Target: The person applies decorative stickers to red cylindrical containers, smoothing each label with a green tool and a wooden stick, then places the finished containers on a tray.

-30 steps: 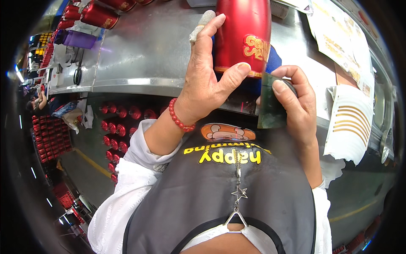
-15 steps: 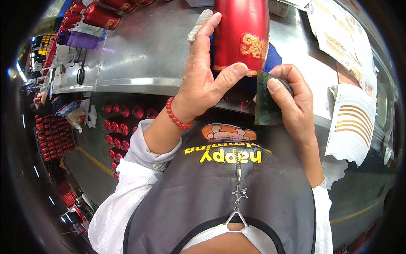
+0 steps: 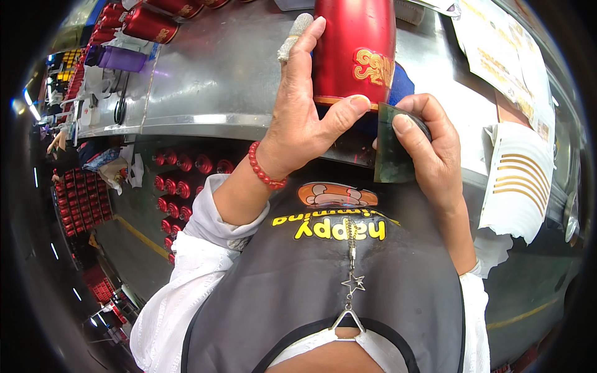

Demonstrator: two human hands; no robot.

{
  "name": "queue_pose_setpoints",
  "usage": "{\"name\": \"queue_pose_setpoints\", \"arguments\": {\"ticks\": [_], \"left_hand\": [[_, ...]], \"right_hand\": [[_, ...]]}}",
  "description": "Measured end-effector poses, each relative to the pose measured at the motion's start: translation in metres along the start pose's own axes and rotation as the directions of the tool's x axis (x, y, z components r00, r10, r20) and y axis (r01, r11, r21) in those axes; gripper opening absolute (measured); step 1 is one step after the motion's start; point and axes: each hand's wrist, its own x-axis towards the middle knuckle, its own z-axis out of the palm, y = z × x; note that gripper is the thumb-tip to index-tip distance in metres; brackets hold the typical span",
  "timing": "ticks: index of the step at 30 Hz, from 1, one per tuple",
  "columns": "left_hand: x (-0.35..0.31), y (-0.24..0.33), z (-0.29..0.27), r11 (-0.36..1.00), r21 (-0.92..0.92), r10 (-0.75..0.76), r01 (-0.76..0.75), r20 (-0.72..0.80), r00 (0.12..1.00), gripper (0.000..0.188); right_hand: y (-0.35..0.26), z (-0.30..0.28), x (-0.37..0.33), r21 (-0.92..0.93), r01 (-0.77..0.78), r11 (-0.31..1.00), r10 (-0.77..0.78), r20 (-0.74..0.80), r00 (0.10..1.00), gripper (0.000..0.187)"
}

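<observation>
Red vessel (image 3: 354,37) observed at the front edge of the metal worktop (image 3: 230,74), a blue item (image 3: 402,84) showing beside it. Left hand (image 3: 301,118), thumb and fingers apart, touches the vessel; right hand (image 3: 435,152) grips a dark green sheet (image 3: 392,152).

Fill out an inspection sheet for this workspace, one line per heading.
Surface: metal bench, shiny.
Work items: red vessel with gold decoration; dark green flat piece; blue piece beside the vessel, partly hidden.
Clutter: purple bottle and red containers at far left; printed sheets and gold-striped white sheet at right.
Hands: left hand spread, thumb against the vessel; right hand pinches the dark green flat piece.
Cables: black loop at left, possibly a cord, unclear.
Surroundings: red items below the bench at left, yellow floor line.
</observation>
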Motion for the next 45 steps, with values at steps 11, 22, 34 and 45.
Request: {"name": "queue_pose_setpoints", "arguments": {"ticks": [11,22,34,45], "left_hand": [[0.001,-0.006,-0.005,0.997,0.062,0.043,-0.045,0.025,0.999,0.086],[-0.041,0.002,-0.013,0.760,0.566,0.355,-0.319,0.050,0.934,0.041],[-0.031,0.002,0.004,0.509,0.720,0.496,-0.472,0.204,0.844,0.029],[-0.020,0.007,-0.007,0.593,0.610,0.513,-0.526,0.218,0.831,0.028]], "right_hand": [[0.000,-0.005,0.000,-0.056,-0.022,0.998,0.025,0.049,0.998,0.014],[0.003,-0.006,0.000,-0.044,-0.024,0.999,0.026,0.041,0.999,0.014],[0.006,-0.016,-0.006,-0.038,-0.015,0.999,0.011,-0.119,0.993,0.011],[-0.008,-0.007,0.001,-0.071,0.123,0.990,-0.138,-0.265,0.954,0.014]]}}
